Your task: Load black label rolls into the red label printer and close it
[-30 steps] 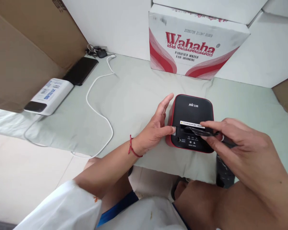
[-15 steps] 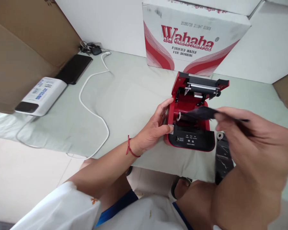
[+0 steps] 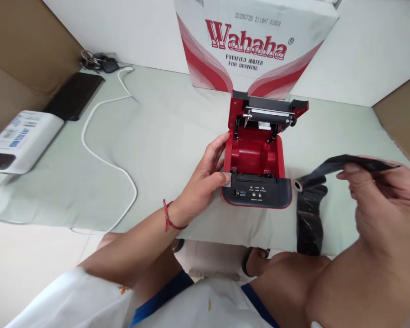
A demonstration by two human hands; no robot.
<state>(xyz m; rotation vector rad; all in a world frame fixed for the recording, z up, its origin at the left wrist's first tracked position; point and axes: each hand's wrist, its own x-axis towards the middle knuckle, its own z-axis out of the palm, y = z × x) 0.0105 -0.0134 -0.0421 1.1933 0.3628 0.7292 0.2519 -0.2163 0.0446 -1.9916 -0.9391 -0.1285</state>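
A small red and black printer (image 3: 256,193) stands on the cloth with its lid (image 3: 266,109) tilted up, and its red inner bay shows bare. My left hand (image 3: 208,173) grips its left side, thumb on the front corner and fingers along the outer wall. Off to the printer's right, my right hand (image 3: 382,196) pinches a strip of shiny black film (image 3: 341,161). The strip slopes down leftward to a small roll core (image 3: 298,185) beside the printer. More black film (image 3: 309,223) lies under it, reaching the table's front edge.
A Wahaha water carton (image 3: 256,50) stands behind the printer. On the left lie a white device (image 3: 27,141), a dark flat phone-like object (image 3: 75,95), keys (image 3: 100,61) and a white cable (image 3: 102,159). Cardboard and white panels enclose the back and sides.
My right hand has moved right, away from the printer, taking the black film and a pale core end out of the bay. My left hand keeps its hold. The view has shifted slightly.
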